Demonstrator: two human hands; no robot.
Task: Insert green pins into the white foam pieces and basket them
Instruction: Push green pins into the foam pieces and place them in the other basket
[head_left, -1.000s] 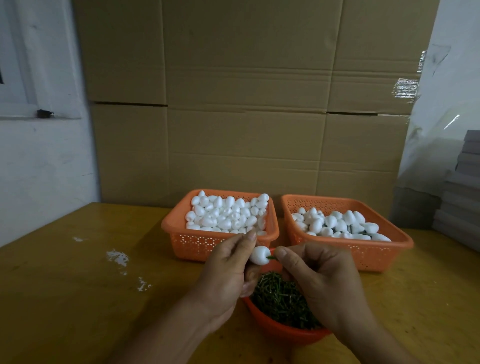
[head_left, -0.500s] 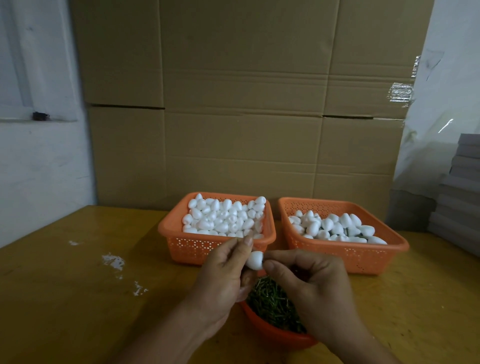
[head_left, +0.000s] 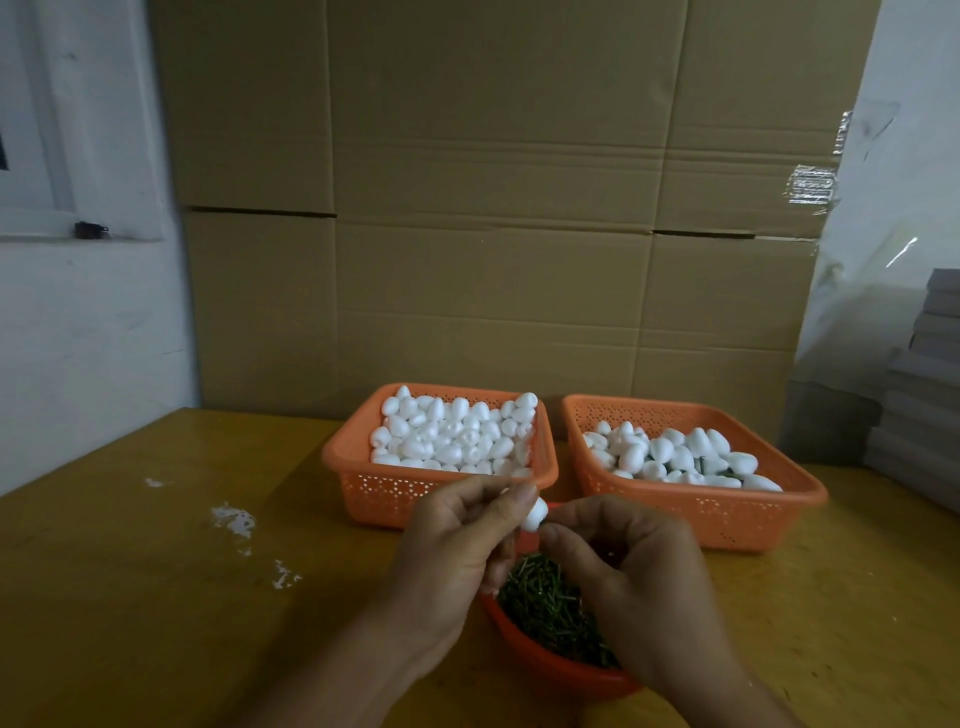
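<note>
Head view, foam piece (head_left: 535, 515) pinched in left hand (head_left: 457, 551) grip

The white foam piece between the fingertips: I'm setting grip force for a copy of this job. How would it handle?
The foam piece, pinched by the left hand alone, looks very light. Probably dents easily. Its egg shape would likely roll on the table.

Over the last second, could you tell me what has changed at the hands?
The green pin visible earlier between foam piece and right hand no longer shows; the right fingertips now touch the foam. Left hand holds it throughout. Both baskets and the pin bowl stayed put.
</note>
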